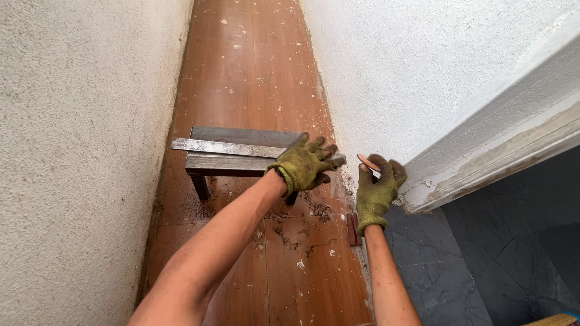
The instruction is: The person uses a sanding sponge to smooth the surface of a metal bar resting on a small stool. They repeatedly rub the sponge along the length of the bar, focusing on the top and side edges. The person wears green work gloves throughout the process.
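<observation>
- Left hand [304, 163] is gripping a metal straightedge [226, 147] — fingers curled over its right end, long axis running leftward across the desk [232, 164].
- Right hand [377, 190] is pinching a small reddish chip [367, 162] at its fingertips.

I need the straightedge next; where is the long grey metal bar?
The long grey metal bar lies across the small grey bench, centre of the head view, under the left hand.

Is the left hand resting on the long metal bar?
Yes, the gloved left hand lies on the metal bar across the bench.
</observation>
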